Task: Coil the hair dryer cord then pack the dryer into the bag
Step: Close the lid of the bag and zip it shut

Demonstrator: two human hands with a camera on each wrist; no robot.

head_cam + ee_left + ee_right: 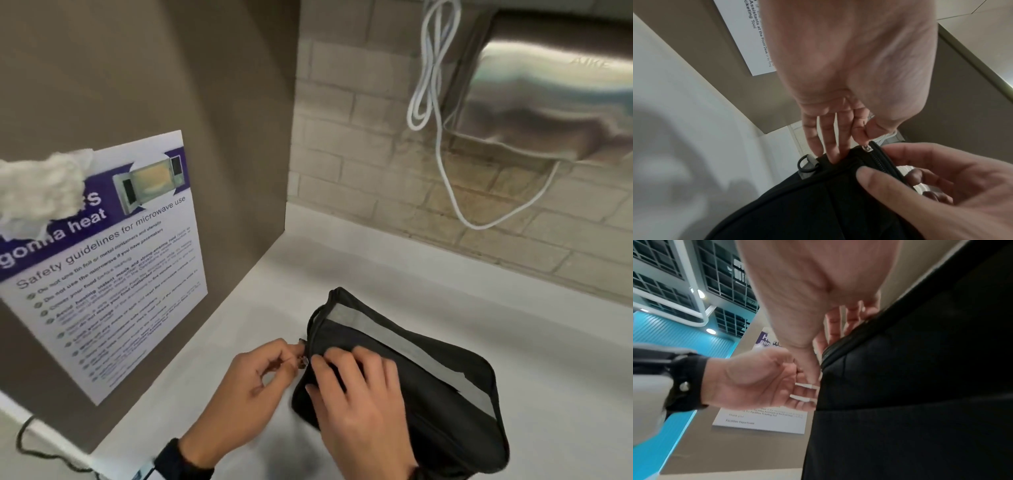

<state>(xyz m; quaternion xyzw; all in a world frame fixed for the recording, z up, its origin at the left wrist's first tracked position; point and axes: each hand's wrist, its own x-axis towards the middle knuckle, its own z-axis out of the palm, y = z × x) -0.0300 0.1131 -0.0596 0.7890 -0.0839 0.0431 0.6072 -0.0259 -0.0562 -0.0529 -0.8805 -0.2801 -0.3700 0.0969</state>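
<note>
A black fabric bag [428, 387] with a grey band lies on the white counter [394, 270]. My left hand [295, 353] pinches the zipper pull at the bag's left end. In the left wrist view its thumb and forefinger hold the pull just above the metal slider [866, 147]. My right hand [342, 371] grips that same end of the bag [797, 211], thumb [869, 176] on one side and fingers curled over the other. From the right wrist camera, the bag [920, 386] fills the right side. No hair dryer or dryer cord shows in any view.
A microwave safety poster [102, 267] hangs on the brown panel at left. A white cable [433, 85] dangles on the tiled wall beside a steel appliance [555, 102]. A white fluffy object [41, 188] sticks in at far left. A thin black cord [34, 452] trails at bottom left.
</note>
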